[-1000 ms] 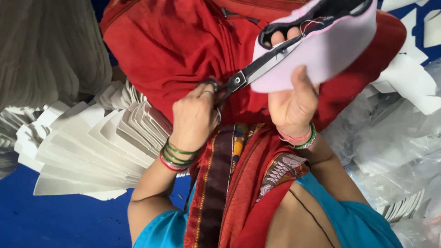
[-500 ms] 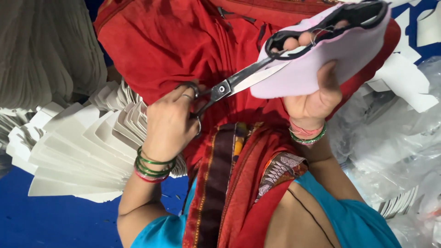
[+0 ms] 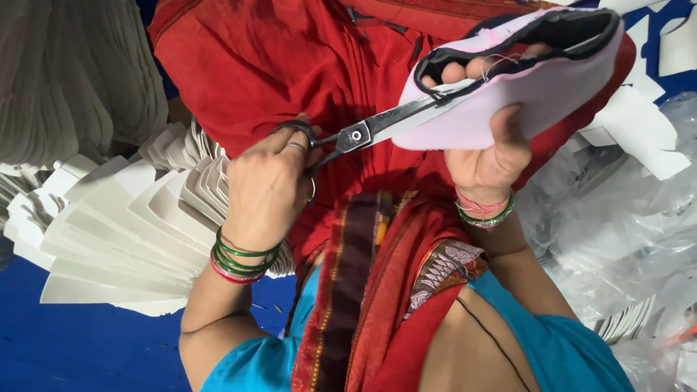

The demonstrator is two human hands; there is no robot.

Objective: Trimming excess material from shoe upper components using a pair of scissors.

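— Over the red cloth (image 3: 239, 65) on the lap, what is each of the hands doing in the head view?

— The left hand (image 3: 265, 190) is closed around the loop handles of a pair of dark metal scissors (image 3: 363, 133), fingers through the rings, green and red bangles (image 3: 239, 260) on its wrist. The right hand (image 3: 486, 156) grips a pale pink padded piece with a black-edged opening (image 3: 530, 80): the thumb presses on its pink face, and fingertips show through the opening from behind.

— And where do the scissors sit against that piece?

— The blades run up and to the right from the pivot screw, and their tips lie at the black rim at the left end of the piece, touching it. How far the blades are parted I cannot tell; they look nearly together.

— What lies around?

— To the left, a fanned stack of white cut sheets (image 3: 123, 232) on a blue floor (image 3: 80, 348). To the right, crumpled clear plastic (image 3: 624, 225), with more white pieces (image 3: 639, 138) above it.
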